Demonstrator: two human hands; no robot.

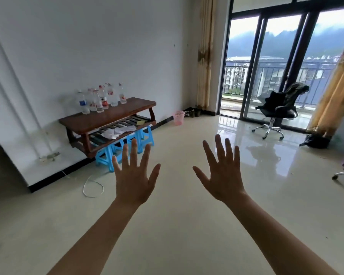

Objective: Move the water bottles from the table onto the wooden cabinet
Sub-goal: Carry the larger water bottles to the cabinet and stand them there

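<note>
Several clear plastic water bottles [99, 98] with red or blue labels stand upright in a cluster on the left part of a dark wooden cabinet [115, 117] against the white wall. My left hand [134, 175] and my right hand [221, 171] are stretched out in front of me over the floor, backs toward the camera, fingers spread and straight. Both hold nothing and are well short of the cabinet. No table is in view.
Blue plastic stools [125, 147] prop up the cabinet, and papers [117, 132] lie on its slatted lower shelf. A pink wastebasket [178, 117] stands by the wall. A black office chair [278, 110] is near the balcony doors. A white cord [92, 187] lies on the tiled floor.
</note>
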